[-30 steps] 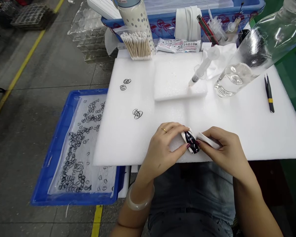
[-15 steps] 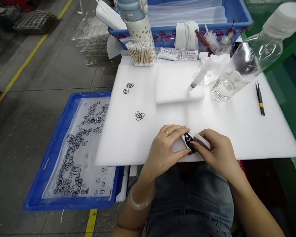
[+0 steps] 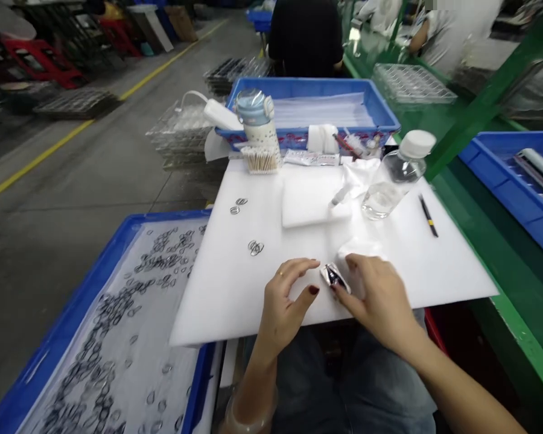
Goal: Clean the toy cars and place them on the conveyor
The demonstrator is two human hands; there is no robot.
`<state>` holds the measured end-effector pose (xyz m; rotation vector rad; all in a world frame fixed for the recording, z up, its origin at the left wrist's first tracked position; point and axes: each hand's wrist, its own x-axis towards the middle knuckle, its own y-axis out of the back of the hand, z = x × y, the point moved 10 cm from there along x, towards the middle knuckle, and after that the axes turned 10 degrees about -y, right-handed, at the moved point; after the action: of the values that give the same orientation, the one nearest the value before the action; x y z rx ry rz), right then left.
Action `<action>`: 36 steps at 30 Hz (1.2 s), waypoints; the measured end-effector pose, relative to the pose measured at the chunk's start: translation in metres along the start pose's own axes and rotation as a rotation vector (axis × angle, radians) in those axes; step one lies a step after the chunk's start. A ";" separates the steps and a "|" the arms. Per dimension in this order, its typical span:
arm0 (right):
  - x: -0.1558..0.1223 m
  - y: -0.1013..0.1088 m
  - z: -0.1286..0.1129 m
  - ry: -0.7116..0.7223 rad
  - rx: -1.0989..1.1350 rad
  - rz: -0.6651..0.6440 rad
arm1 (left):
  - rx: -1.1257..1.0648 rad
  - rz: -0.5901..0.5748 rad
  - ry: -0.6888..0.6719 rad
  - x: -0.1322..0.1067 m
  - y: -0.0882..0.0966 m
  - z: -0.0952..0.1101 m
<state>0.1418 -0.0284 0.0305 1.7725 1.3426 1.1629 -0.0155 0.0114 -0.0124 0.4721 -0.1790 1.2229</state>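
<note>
A small glossy black piece with a white rim (image 3: 335, 276) is near the front of the white foam board (image 3: 226, 295), between my two hands. My right hand (image 3: 380, 295) has its thumb against the piece's lower edge and its fingers curled behind it. White cloth or tissue (image 3: 362, 246) shows beyond those fingers; whether they hold it is hidden. My left hand (image 3: 287, 298) is open just left of the piece, thumb and fingers apart and holding nothing. Thin black rings (image 3: 255, 248) lie on the board farther left.
At the back stand cotton swabs (image 3: 260, 161), a spotted bottle (image 3: 257, 129) and a blue bin (image 3: 294, 84). A clear bottle (image 3: 387, 187), a syringe (image 3: 341, 196) on a foam block (image 3: 305, 208), and tweezers (image 3: 428, 216) are right. A blue tray (image 3: 113, 241) of rings sits left.
My left hand has let go of the black-and-white piece and moved left, opening. The white cloth beside my right hand has spread out on the board. The camera view has tilted up.
</note>
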 end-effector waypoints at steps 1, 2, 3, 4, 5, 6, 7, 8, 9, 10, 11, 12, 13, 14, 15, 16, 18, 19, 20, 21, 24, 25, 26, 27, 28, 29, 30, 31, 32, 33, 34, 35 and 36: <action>0.001 -0.008 -0.001 -0.019 0.009 -0.024 | 0.010 -0.008 0.001 0.000 0.000 -0.001; 0.004 -0.011 0.002 -0.047 0.022 -0.025 | 0.027 -0.014 0.000 0.000 0.000 -0.001; 0.009 -0.010 0.008 -0.080 0.037 -0.005 | 0.045 -0.021 0.000 0.000 0.001 -0.002; 0.015 -0.003 0.016 -0.113 0.045 0.041 | 0.065 -0.026 0.000 0.000 0.001 -0.003; 0.019 0.008 0.025 -0.146 0.034 0.113 | 0.085 -0.030 -0.001 0.000 0.001 -0.004; 0.022 0.022 0.033 -0.173 0.010 0.205 | 0.105 -0.035 -0.003 0.000 0.002 -0.005; 0.022 0.036 0.038 -0.191 -0.018 0.301 | 0.127 -0.040 -0.008 0.000 0.002 -0.005; 0.020 0.047 0.043 -0.202 -0.039 0.380 | 0.149 -0.046 -0.014 0.000 0.001 -0.005; 0.018 0.054 0.047 -0.212 -0.041 0.433 | 0.172 -0.052 -0.019 0.000 0.001 -0.004; 0.016 0.056 0.053 -0.224 -0.023 0.455 | 0.197 -0.058 -0.027 0.000 0.000 -0.002; 0.016 0.055 0.060 -0.242 0.007 0.452 | 0.225 -0.066 -0.035 0.001 -0.002 0.000; 0.017 0.054 0.070 -0.270 0.037 0.440 | 0.253 -0.078 -0.048 0.001 -0.004 0.002; 0.019 0.053 0.081 -0.307 0.061 0.427 | 0.282 -0.095 -0.066 0.001 -0.007 0.006; 0.021 0.053 0.094 -0.348 0.077 0.417 | 0.309 -0.115 -0.088 0.001 -0.010 0.009; 0.024 0.055 0.104 -0.378 0.068 0.410 | 0.332 -0.138 -0.109 0.000 -0.014 0.013; 0.026 0.058 0.109 -0.390 0.045 0.401 | 0.350 -0.166 -0.125 0.000 -0.019 0.015; 0.028 0.064 0.101 -0.311 -0.069 0.394 | 0.374 -0.221 -0.139 -0.001 -0.026 0.016; 0.025 0.068 0.087 -0.228 -0.113 0.416 | 0.382 -0.244 -0.137 -0.002 -0.029 0.015; 0.018 0.069 0.070 -0.135 -0.113 0.425 | 0.389 -0.261 -0.135 -0.002 -0.031 0.014; 0.009 0.064 0.051 -0.038 -0.076 0.392 | 0.395 -0.271 -0.136 -0.002 -0.032 0.013; -0.024 0.029 0.008 0.141 0.080 0.158 | 0.398 -0.269 -0.143 0.000 -0.033 0.014; -0.035 0.018 0.000 0.158 0.109 0.118 | 0.391 -0.261 -0.142 0.001 -0.033 0.014; -0.043 0.011 -0.003 0.158 0.124 0.115 | 0.380 -0.252 -0.138 0.001 -0.032 0.015; -0.049 0.006 -0.003 0.153 0.133 0.127 | 0.369 -0.242 -0.131 0.002 -0.031 0.015; -0.053 0.003 -0.002 0.149 0.136 0.139 | 0.359 -0.231 -0.124 0.003 -0.030 0.015; -0.054 0.000 0.001 0.146 0.132 0.147 | 0.353 -0.220 -0.115 0.004 -0.029 0.015; -0.055 -0.002 0.003 0.145 0.123 0.150 | 0.349 -0.209 -0.107 0.005 -0.028 0.014; -0.054 -0.003 0.005 0.151 0.109 0.145 | 0.346 -0.201 -0.100 0.005 -0.028 0.013; -0.054 -0.004 0.005 0.162 0.093 0.135 | 0.344 -0.194 -0.094 0.006 -0.027 0.013; -0.053 -0.005 0.004 0.171 0.074 0.125 | 0.343 -0.188 -0.087 0.006 -0.027 0.012; -0.053 -0.006 0.003 0.177 0.052 0.120 | 0.341 -0.185 -0.080 0.006 -0.027 0.011; -0.053 -0.006 0.001 0.175 0.028 0.115 | 0.339 -0.184 -0.075 0.007 -0.027 0.010; -0.052 -0.007 0.000 0.169 0.001 0.112 | 0.337 -0.183 -0.072 0.007 -0.028 0.009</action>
<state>0.1335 -0.0764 0.0100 1.8036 1.3530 1.4004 0.0139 0.0061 -0.0087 0.8085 0.0114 1.0596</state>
